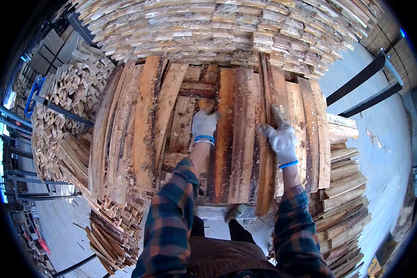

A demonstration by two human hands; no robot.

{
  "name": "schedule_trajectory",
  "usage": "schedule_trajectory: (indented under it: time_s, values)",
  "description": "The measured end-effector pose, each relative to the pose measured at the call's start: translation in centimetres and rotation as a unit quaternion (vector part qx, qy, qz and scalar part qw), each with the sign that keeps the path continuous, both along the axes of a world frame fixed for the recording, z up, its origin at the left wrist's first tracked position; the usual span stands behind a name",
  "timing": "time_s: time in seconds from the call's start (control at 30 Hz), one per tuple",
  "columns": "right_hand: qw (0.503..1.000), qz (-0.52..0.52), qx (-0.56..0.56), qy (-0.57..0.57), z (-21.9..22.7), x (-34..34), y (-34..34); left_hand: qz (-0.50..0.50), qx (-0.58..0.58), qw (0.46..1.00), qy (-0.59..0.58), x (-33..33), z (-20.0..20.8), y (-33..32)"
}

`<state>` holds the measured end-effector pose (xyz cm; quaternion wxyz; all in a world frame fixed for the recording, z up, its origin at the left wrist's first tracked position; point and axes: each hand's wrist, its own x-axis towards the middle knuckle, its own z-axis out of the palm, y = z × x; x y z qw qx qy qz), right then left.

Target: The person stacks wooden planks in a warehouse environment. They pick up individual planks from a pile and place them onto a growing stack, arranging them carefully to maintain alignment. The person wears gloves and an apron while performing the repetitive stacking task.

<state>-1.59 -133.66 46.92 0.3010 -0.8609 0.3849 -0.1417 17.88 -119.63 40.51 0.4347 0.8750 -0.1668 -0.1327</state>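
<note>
A layer of rough, bark-edged wooden boards (241,134) lies side by side in front of me, their lengths running away from me. My left hand (205,125), in a white knitted glove with a blue cuff, is over a gap in this layer, where lower crosswise boards (197,89) show. Its fingers are blurred, with an orange-brown patch at their tips. My right hand (282,141), gloved alike, has thumb and fingers apart. Its thumb lies against a narrow dark board (265,178) that sticks out past its neighbours at the near end.
Behind the boards rises a tall stack of planks (208,32). Heaps of short offcuts (72,92) stand at the left, and more stacked boards (345,199) at the right. Dark metal bars (361,81) jut over the grey floor (380,153). My shoe (236,212) shows below the near edge.
</note>
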Motion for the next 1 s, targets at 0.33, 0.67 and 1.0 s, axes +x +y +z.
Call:
schedule_trajectory:
  time_s: [0.33,0.67,1.0]
  values:
    - [0.938,0.144,-0.113,0.295,-0.2,17.0,13.0,0.139,0.127,0.962,-0.198,4.1,10.8,19.9]
    - [0.857,0.381,-0.312,0.154,-4.9,14.7,12.9,0.135,-0.107,0.984,-0.039,-2.1,7.1,25.4]
    - [0.939,0.271,-0.101,0.186,-1.9,16.3,15.3,-0.036,0.372,0.892,-0.255,2.7,5.5,22.3]
